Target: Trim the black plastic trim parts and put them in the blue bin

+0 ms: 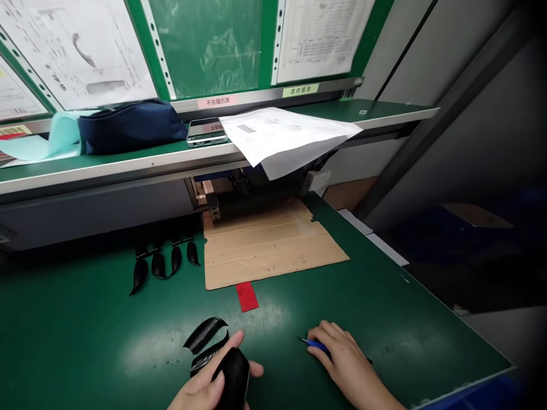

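My left hand [200,394] is closed around a glossy black curved plastic part [234,376] at the bottom middle. Just beyond it, two more black curved pieces lie on the green table: a wide one [205,335] and a narrower one [205,359], partly hidden by my fingers. Over to the right, my right hand [343,357] rests on the table, its fingers wrapped round a blue-handled craft knife [318,345]. The knife's thin metal tip points left, apart from the black part. Most of its handle is covered by my palm.
A cardboard sheet [265,245] and a red tag [247,297] lie ahead. Several black curved parts [158,266] sit at the left. Above, a shelf [141,161] carries a navy pouch [132,126], a phone [207,132] and overhanging papers [282,136]. Small black scraps dot the table.
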`<control>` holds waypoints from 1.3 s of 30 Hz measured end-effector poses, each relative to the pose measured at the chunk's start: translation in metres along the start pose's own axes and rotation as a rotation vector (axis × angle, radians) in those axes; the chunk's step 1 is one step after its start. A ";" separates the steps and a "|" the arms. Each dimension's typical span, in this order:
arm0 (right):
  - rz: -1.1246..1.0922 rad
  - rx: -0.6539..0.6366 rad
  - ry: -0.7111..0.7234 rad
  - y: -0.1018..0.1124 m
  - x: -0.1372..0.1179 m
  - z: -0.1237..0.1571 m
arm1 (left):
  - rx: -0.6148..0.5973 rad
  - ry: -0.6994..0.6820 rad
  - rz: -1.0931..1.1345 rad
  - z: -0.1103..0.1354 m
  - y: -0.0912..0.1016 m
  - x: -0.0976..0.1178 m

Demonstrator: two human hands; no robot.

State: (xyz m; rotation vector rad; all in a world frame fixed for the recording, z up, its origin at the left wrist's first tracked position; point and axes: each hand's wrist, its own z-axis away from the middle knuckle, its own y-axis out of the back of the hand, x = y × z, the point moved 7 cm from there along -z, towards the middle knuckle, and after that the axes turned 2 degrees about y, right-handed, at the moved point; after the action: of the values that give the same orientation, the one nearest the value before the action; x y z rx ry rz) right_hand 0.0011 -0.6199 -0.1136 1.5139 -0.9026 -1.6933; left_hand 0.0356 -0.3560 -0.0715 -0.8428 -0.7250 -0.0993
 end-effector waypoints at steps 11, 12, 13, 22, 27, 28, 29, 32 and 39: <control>-0.543 -0.021 -0.052 -0.004 -0.072 0.000 | 0.012 0.129 0.239 0.010 -0.045 0.021; -0.539 -0.011 -0.059 -0.005 -0.074 0.001 | 0.001 0.111 0.308 0.013 -0.048 0.024; -0.535 -0.004 -0.062 -0.006 -0.076 0.002 | -0.020 0.093 0.364 0.015 -0.050 0.026; -0.458 -0.054 0.257 0.017 -0.125 -0.002 | 0.139 0.088 -0.332 0.034 -0.036 0.034; -0.208 -0.085 0.553 0.029 -0.167 0.002 | 0.263 0.334 -0.843 0.053 -0.032 0.039; -0.131 -0.066 0.595 0.029 -0.172 0.003 | 0.268 0.329 -0.864 0.053 -0.033 0.041; -0.063 -0.043 0.619 0.029 -0.175 0.003 | 0.272 0.327 -0.878 0.054 -0.034 0.041; 0.075 0.033 0.619 0.028 -0.179 0.001 | 0.251 0.361 -0.862 0.054 -0.033 0.037; 0.235 0.051 0.645 0.025 -0.186 -0.005 | 0.208 0.383 -0.914 0.053 -0.030 0.038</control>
State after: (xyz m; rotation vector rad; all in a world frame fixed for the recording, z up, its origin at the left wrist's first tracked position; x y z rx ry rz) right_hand 0.0237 -0.4753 0.0037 1.7528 -0.7331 -0.9245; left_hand 0.0249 -0.3316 -0.0051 -0.2252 -0.6914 -0.9601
